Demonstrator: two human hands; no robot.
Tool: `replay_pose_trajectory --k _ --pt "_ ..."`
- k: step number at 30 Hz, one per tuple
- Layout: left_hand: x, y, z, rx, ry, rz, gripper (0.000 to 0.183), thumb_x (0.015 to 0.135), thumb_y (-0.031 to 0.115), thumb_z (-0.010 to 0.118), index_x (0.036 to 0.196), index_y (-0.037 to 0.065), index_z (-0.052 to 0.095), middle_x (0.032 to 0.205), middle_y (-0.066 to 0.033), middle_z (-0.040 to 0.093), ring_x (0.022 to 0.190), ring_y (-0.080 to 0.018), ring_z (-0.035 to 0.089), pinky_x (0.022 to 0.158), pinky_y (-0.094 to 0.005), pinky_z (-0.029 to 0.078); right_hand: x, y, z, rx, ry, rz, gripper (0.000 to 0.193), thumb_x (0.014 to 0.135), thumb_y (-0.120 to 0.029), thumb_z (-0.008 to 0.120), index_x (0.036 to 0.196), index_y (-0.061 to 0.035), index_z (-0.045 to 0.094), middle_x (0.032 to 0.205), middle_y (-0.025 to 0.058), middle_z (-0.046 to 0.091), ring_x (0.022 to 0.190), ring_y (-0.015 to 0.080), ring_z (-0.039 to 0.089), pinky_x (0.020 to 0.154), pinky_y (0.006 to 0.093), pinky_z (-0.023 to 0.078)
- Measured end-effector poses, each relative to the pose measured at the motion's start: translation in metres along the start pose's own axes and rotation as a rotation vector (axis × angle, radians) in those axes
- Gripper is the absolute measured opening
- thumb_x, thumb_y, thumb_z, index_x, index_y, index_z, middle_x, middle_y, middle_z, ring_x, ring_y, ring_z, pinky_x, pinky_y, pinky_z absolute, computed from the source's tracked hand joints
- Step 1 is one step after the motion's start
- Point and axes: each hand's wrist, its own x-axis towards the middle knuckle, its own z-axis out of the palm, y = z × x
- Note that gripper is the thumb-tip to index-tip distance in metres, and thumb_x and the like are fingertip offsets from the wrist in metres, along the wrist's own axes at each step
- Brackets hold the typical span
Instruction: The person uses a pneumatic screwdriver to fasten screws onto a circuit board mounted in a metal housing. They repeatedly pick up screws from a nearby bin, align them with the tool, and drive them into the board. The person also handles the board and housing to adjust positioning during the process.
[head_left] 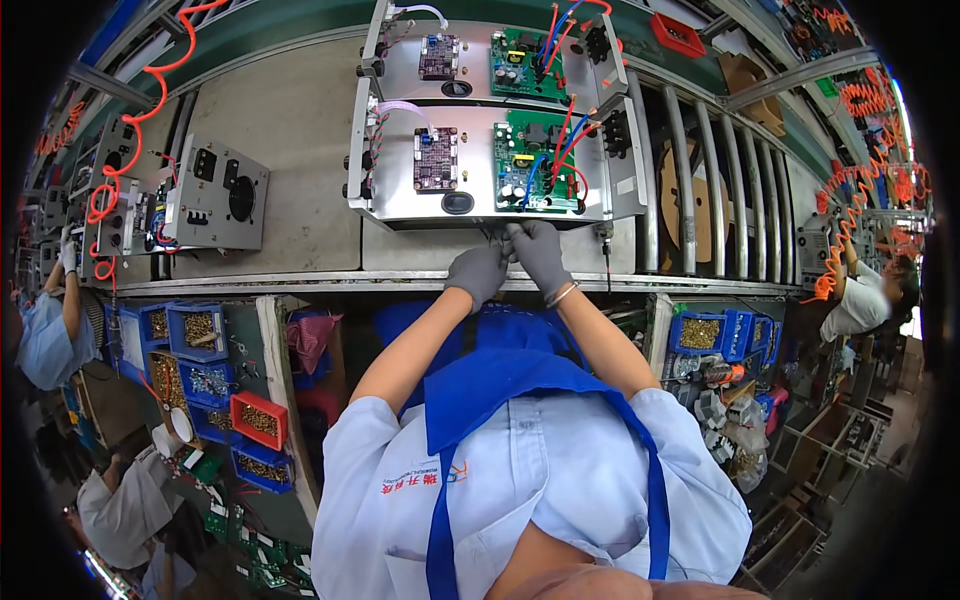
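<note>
Both my hands wear grey gloves and meet at the front edge of an open metal chassis [478,120] on the bench. My left hand [477,272] has its fingers bent together just below that edge. Close against it, my right hand [541,258] is closed, thumb and fingers pinched. Thin dark strands, perhaps wires, show between the fingertips; what they grip is too small to make out. Inside the chassis are a small purple circuit board [435,160] and a larger green circuit board [540,165] with red and blue wires standing up. A second, similar chassis [478,65] lies directly behind.
Metal rollers [708,190] run to the right, with brown cardboard [683,205] among them. A dark pointed tool [607,245] stands by the chassis's right corner. Another metal unit [222,200] sits left. Blue bins [198,332] and a red bin [259,419] hold small parts. Co-workers flank the line.
</note>
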Motion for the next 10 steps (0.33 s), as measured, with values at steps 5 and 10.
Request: replay_pose_trajectory --k 5,10 --pt "-0.010 0.010 -0.019 -0.134 0.199 0.006 0.028 0.091 0.032 0.051 0.101 0.007 0.060 0.087 -0.0214 0.066 0.085 -0.0397 0.063 0.075 -0.0496 0.049 -0.014 0.002 -0.001 0.094 0.030 -0.002 0.025 0.090 -0.017 0.057 0.085 0.0072 0.064 0.071 0.0096 0.064 0.061 0.0124 0.063 0.052 0.0261 0.051" --pt "0.000 -0.005 -0.013 -0.201 0.174 0.073 0.035 0.091 0.033 0.053 0.112 0.006 0.060 0.089 -0.0220 0.066 0.087 -0.0398 0.063 0.076 -0.0476 0.048 -0.026 0.004 -0.001 -0.071 -0.002 -0.185 0.028 0.090 -0.026 0.060 0.108 -0.0057 0.067 0.092 0.0106 0.065 0.076 0.0134 0.061 0.066 0.0277 0.048"
